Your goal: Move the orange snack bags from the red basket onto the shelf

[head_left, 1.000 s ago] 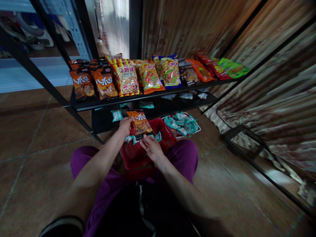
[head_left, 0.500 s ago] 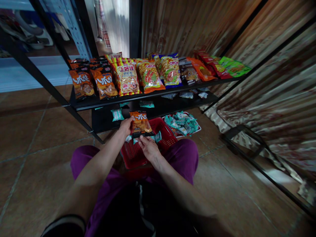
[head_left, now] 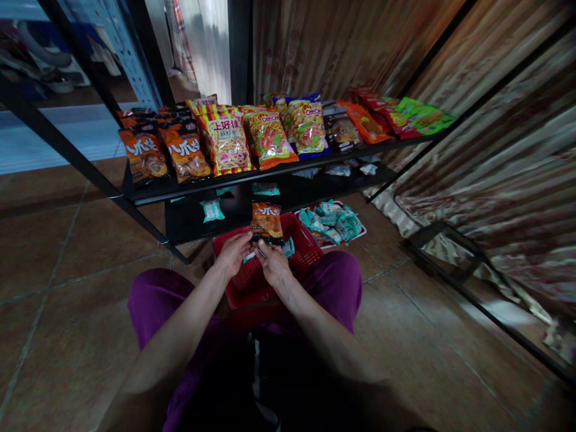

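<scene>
An orange and black snack bag (head_left: 266,223) is held up over a red plastic basket (head_left: 310,243), its printed front towards me. My right hand (head_left: 274,264) pinches the bag's bottom edge, thumb on the front. At the lower left corner, my left hand (head_left: 234,251) has its fingertips closed on the bag's edge. Inside the basket, partly hidden by my hands and the bag, lie small teal packets (head_left: 288,246).
Ahead, a black shelf rack (head_left: 234,178) bears a row of snack bags (head_left: 227,141). Its lower shelf holds a few teal packets (head_left: 212,210). Right of the basket stands a white-rimmed tray (head_left: 363,230) heaped with teal packets. A black metal frame (head_left: 443,264) lies farther right by the curtain.
The orange snack bag has moved slightly right. My left hand has slid from its left side down to the lower left corner, closer to my right hand.
</scene>
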The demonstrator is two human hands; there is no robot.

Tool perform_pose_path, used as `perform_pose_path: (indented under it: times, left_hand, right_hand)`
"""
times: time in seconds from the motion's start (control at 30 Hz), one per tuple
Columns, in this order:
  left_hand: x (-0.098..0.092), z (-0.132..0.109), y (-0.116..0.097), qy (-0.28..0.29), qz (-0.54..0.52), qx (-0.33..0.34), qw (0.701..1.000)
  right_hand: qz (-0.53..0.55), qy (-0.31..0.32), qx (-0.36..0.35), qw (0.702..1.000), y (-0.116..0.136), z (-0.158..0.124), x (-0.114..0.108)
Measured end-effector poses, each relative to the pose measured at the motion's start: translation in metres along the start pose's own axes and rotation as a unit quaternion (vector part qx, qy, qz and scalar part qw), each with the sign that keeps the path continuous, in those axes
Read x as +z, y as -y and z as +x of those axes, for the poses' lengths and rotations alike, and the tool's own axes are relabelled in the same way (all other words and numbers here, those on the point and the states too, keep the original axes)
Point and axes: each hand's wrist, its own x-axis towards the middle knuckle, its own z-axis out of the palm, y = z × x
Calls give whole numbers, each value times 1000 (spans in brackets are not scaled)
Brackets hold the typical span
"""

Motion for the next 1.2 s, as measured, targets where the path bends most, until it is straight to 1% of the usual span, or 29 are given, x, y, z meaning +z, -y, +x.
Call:
perform_pose_path:
  times: [0.1,0.2,0.4,0.5,0.57,0.63,0.73,0.8,0.9,0.97,1.03,1.07,1.13,1.2]
  left_hand:
    - [5,-3,4,-18,-16,6,1000]
    - [13,-4,6,-26,-30,10,999]
    - [21,-1,14,-45,-86,19,995]
    - [21,0,18,-29,-115,34,992]
    - [19,1,18,-7,-106,42,993]
    - [16,0,16,11,-89,49,995]
    - [11,-3,11,27,-81,60,995]
    - [5,-5,6,38,-74,63,994]
    - [-4,-9,2,58,-52,69,995]
    - [-11,-11,2,68,-40,72,994]
    - [-17,-13,3,75,-30,75,994]
    - [-19,-14,4,79,-24,76,994]
    - [-23,-16,5,89,-8,77,993]
    - [-25,-18,6,99,9,80,992]
  right_hand:
    - [11,-11,-1,1000,1,1,2]
    - [-3,-33,-11,999,1,2,4]
    - [-58,-23,-75,995,0,5,4]
    - [-78,-11,-100,992,0,4,2]
    - [-104,13,-115,988,0,2,-2]
    - [-143,32,-147,978,-1,1,-9]
    - [-180,27,-195,964,2,6,-21]
    - [-149,12,-179,972,11,15,-27]
    - [-53,-20,-101,993,37,33,-27]
    - [-31,-11,-55,998,59,44,-22]
    - [-40,4,-24,999,76,51,-16]
    - [-51,14,-21,998,81,54,-13]
    - [-83,22,-26,996,87,57,-8]
    - [-116,11,-41,992,88,60,-5]
